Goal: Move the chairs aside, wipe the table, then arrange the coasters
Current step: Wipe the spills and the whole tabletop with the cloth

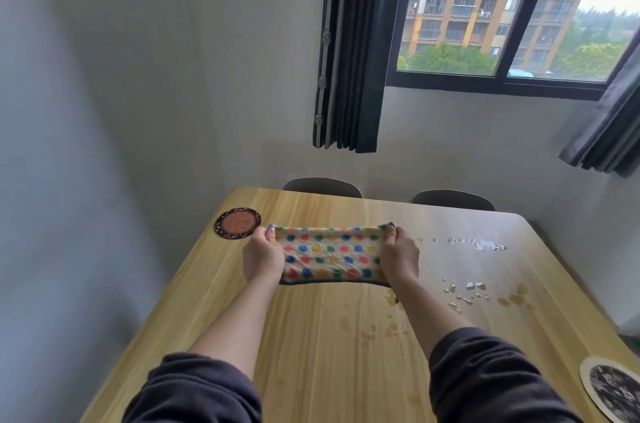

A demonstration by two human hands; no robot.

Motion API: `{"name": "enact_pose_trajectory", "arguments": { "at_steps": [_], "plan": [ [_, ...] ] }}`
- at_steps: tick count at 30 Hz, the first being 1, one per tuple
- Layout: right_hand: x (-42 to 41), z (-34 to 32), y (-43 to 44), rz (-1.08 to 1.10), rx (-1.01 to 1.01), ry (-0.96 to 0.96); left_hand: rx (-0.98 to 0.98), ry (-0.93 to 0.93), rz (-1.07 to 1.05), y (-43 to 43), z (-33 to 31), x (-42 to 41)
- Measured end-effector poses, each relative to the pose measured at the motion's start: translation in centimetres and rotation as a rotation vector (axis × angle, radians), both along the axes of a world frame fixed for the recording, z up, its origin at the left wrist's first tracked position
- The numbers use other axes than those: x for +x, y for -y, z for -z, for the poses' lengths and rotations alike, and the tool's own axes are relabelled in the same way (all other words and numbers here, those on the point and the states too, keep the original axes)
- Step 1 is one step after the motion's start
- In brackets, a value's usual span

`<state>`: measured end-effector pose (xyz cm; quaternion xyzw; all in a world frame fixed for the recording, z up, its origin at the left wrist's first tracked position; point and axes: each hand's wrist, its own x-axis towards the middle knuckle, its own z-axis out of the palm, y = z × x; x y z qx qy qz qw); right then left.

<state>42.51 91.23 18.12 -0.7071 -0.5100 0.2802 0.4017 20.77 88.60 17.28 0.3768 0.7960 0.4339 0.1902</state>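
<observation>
Spotted cloth (330,254) stretched taut, left hand (262,258) and right hand (398,258) gripping its ends.

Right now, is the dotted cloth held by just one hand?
No, the left hand grips one end of the dotted cloth and the right hand grips the other.

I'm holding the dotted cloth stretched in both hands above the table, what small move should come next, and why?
Probably lower the cloth onto the table at the amber drops below your right hand and start wiping. It hangs stretched between that hand and your left hand, while the drops and the white crumbs farther right are unwiped.
</observation>
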Motion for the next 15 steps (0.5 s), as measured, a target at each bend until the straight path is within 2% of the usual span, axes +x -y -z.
{"name": "enact_pose_trajectory", "arguments": {
  "at_steps": [4,7,12,15],
  "plan": [
    [-0.2,0.1,0.8,-0.025,-0.029,0.085,0.028,-0.111,0.000,0.7,0.0,0.0],
    [-0.5,0.0,1.2,-0.092,-0.050,0.087,0.093,-0.154,0.100,1.2,-0.6,0.9],
    [-3.3,0.0,2.0,-0.279,-0.104,-0.048,0.118,-0.039,0.371,2.0,-0.9,3.9],
    [-4.8,0.0,2.5,-0.338,-0.129,-0.138,0.115,0.000,0.455,2.5,-0.7,4.8]
  ]
}}
